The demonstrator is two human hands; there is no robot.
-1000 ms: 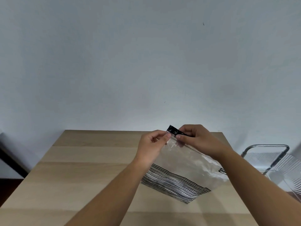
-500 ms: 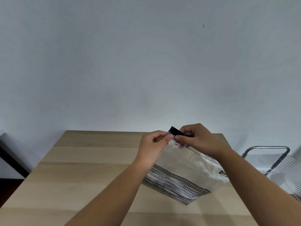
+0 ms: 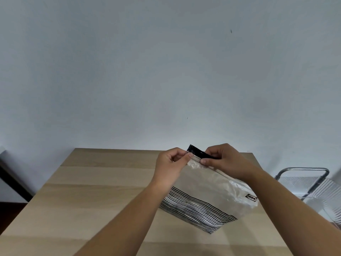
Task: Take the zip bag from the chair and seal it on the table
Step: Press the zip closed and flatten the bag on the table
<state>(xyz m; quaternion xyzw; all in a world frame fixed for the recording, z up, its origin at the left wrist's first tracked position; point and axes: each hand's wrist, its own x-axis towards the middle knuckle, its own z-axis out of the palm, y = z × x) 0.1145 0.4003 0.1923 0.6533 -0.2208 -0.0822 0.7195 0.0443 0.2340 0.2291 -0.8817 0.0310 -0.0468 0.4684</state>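
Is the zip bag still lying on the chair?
No, the zip bag is held over the table by both hands, away from the chair.

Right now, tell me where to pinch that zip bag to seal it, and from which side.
Pinch the zip bag along its black top strip, coming from above. That edge stands raised and slanted over the table, where the left hand and right hand already grip its far end; the striped bottom rests lower.

A plain pale wall [image 3: 166, 71] fills the view from nine round to three o'clock, bearing a small dark speck [image 3: 231, 31] at one o'clock and a fainter mark [image 3: 187, 118] near centre, while a dark strip [image 3: 13, 180] slants down at eight o'clock.
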